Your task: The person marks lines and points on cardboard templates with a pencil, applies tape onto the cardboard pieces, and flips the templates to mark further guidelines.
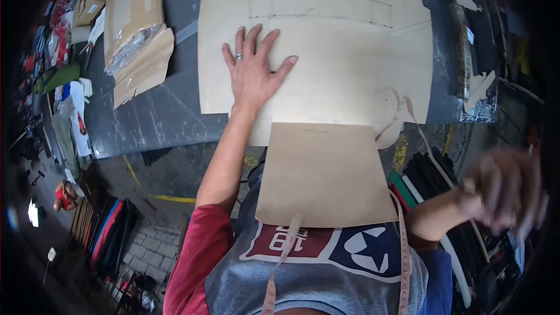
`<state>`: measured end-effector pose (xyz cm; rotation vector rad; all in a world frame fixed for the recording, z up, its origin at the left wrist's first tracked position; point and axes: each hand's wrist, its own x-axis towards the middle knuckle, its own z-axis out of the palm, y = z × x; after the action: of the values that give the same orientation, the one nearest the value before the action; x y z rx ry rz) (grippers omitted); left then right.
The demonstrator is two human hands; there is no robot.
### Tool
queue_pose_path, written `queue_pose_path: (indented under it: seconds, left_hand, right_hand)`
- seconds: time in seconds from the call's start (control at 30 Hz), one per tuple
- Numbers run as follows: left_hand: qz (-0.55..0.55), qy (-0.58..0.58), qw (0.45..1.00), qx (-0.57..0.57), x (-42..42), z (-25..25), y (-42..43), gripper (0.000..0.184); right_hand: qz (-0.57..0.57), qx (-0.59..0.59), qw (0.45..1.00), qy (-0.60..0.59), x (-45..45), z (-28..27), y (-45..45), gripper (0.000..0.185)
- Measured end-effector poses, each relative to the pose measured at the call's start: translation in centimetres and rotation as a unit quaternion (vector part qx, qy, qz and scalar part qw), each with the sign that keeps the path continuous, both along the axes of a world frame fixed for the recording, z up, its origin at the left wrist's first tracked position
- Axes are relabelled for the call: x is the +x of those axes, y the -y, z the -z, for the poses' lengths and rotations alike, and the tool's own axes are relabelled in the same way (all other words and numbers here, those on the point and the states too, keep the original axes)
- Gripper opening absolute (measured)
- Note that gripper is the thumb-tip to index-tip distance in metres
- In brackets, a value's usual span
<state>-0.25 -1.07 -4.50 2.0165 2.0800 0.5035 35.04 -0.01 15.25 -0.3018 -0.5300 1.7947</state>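
Note:
My left hand [254, 73] lies flat with fingers spread on a large tan cardboard sheet [332, 46], a ring on one finger. Pencilled lines and rectangles run along the sheet's far part. Its near flap [326, 169] hangs over the table edge against my shirt. A pale measuring tape [403, 256] hangs around my neck, and a loop of it rests on the sheet's right side. Off to the right, away from the sheet, my right hand [501, 192] is smeared by motion; whether it holds anything cannot be made out.
The dark table [146, 116] carries a brown paper package [134, 17] with plastic at the left. A plastic-wrapped roll [461, 52] and cardboard scraps lie at the right edge. Rolls of material [431, 181] stand below right, more [108, 236] below left. A person in red [65, 195] is far left.

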Motion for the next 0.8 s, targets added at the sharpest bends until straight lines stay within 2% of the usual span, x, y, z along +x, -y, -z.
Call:
queue_pose_path:
  seconds: [0.07, 0.1, 0.13, 0.2, 0.3, 0.37, 0.4, 0.5, 0.53, 0.63, 0.8]
  left_hand:
    - [0.004, 0.005, 1.000, 0.002, 0.0, -0.1, 0.1, 0.071]
    - [0.003, 0.001, 1.000, -0.001, 0.0, -0.2, 0.1, 0.071]
    - [0.002, -0.002, 1.000, -0.005, 0.0, -0.3, 0.1, 0.071]
    - [0.004, -0.001, 1.000, -0.005, 0.0, -0.4, 0.1, 0.071]
    - [0.001, -0.015, 1.000, -0.006, 0.0, -0.3, 0.1, 0.071]
    - [0.002, -0.017, 1.000, -0.008, 0.1, -0.3, 0.2, 0.070]
    - [0.000, -0.022, 1.000, -0.010, 0.1, -0.4, 0.1, 0.070]
    - [0.002, -0.028, 1.000, -0.015, 0.1, -0.5, 0.1, 0.070]
    - [0.002, -0.029, 0.999, -0.016, 0.1, -0.5, 0.1, 0.070]
    - [0.003, -0.029, 0.999, -0.016, -0.1, -0.4, 0.1, 0.070]
    - [0.004, -0.029, 1.000, -0.012, 0.0, -0.2, 0.1, 0.071]
  right_hand:
    - [0.009, 0.002, 1.000, 0.012, 0.4, -1.1, -0.2, 0.016]
    - [0.067, 0.025, 0.968, 0.239, 0.4, 1.1, -1.4, 0.020]
    - [0.122, 0.044, 0.882, 0.453, -0.1, 4.0, -3.1, 0.030]
    - [0.158, -0.048, 0.729, 0.664, -1.6, 7.8, -4.2, 0.024]
    - [0.153, -0.056, 0.735, 0.658, -1.4, 13.9, -5.1, 0.021]
    - [0.153, -0.017, 0.706, 0.691, -1.4, 16.7, -5.9, 0.022]
    - [0.155, -0.017, 0.705, 0.692, -1.9, 16.8, -6.4, 0.022]
    - [0.194, -0.052, 0.626, 0.753, -4.2, 17.1, -7.2, 0.038]
    - [0.195, -0.053, 0.625, 0.754, -4.6, 17.1, -7.4, 0.038]
    - [0.169, -0.065, 0.584, 0.792, -5.5, 17.0, -8.0, 0.063]
    - [0.162, -0.029, 0.538, 0.827, -5.5, 18.3, -8.3, 0.076]
